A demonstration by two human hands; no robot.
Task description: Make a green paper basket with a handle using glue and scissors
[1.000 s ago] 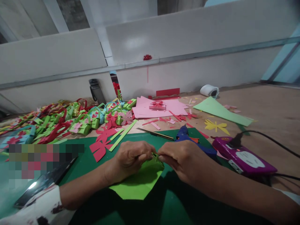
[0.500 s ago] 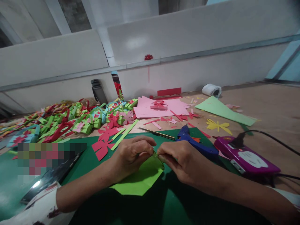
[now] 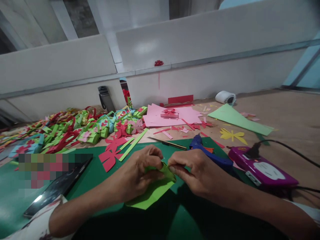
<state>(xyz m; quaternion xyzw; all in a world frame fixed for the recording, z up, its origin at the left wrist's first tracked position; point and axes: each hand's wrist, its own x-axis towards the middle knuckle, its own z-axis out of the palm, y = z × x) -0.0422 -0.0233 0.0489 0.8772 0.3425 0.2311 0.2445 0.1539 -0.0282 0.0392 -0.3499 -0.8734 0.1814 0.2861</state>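
Note:
A folded piece of bright green paper (image 3: 152, 193) is held between both hands above the dark green cutting mat (image 3: 86, 186). My left hand (image 3: 142, 170) grips its upper left part, thumb on the near side and fingers curled over the top. At the upper right edge of the paper, my right hand (image 3: 191, 171) pinches a corner between thumb and forefinger. Just beyond the hands lie a blue glue gun (image 3: 210, 153) and a thin pointed tool (image 3: 167, 143). Red paper flower cut-outs (image 3: 108, 161) and green paper strips (image 3: 133, 145) lie past my left hand.
Many small paper bags (image 3: 92, 133) are heaped at the left, near a dark bottle (image 3: 106, 98). A phone (image 3: 58, 186) lies at left. Pink sheets (image 3: 155, 116) and scraps cover the back. On the right sit a purple power strip (image 3: 265, 166) with a black cord (image 3: 295, 150) and light green paper (image 3: 237, 120).
The green paper has tilted and turned slightly, with its lower left corner shifted right. My left fingers have opened a little around its top edge. My right hand has barely moved.

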